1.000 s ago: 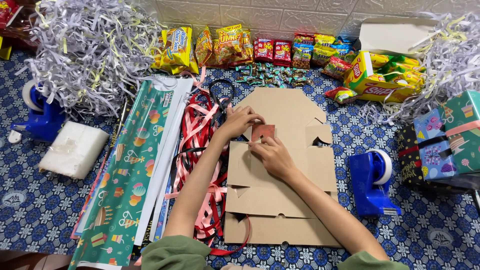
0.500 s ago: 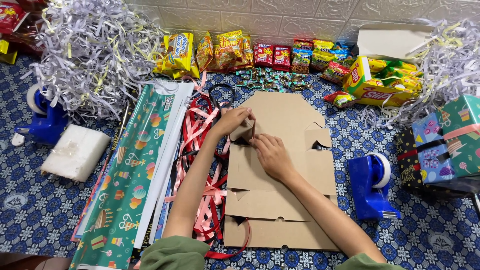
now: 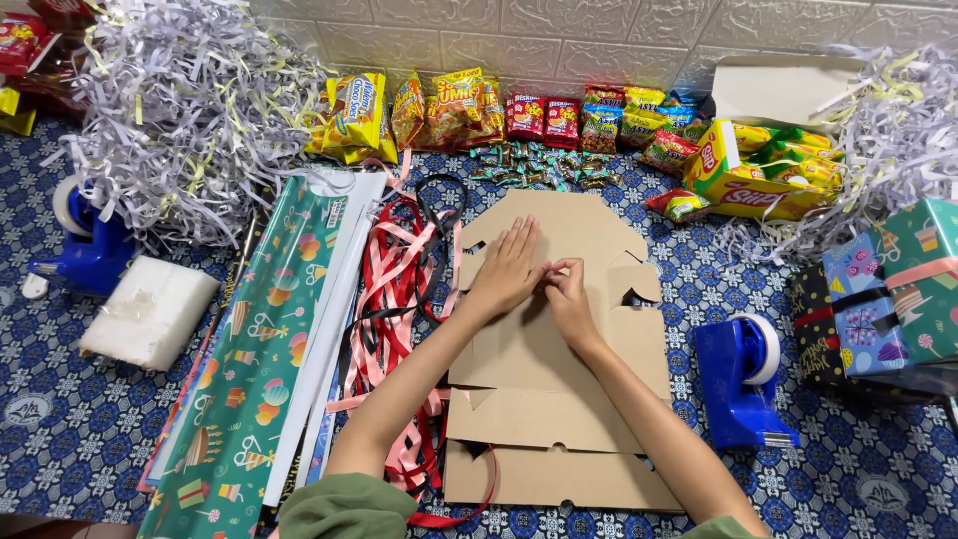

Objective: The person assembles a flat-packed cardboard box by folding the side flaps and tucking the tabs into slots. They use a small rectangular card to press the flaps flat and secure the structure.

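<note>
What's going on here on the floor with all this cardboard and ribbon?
A person is working on a flat, unfolded cardboard box laid on a blue patterned mat. The left hand lies flat on the cardboard, and the right hand pinches at a spot beside it. Red and pink ribbons and rolls of wrapping paper lie to the left, a blue tape dispenser sits to the right, and snack packets line the wall.

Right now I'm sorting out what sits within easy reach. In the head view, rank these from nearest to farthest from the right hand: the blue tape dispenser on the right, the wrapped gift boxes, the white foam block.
1. Blue tape dispenser, just right of the right hand.
2. Wrapped gift boxes, far right edge.
3. White foam block, far left, past the ribbons.
</note>
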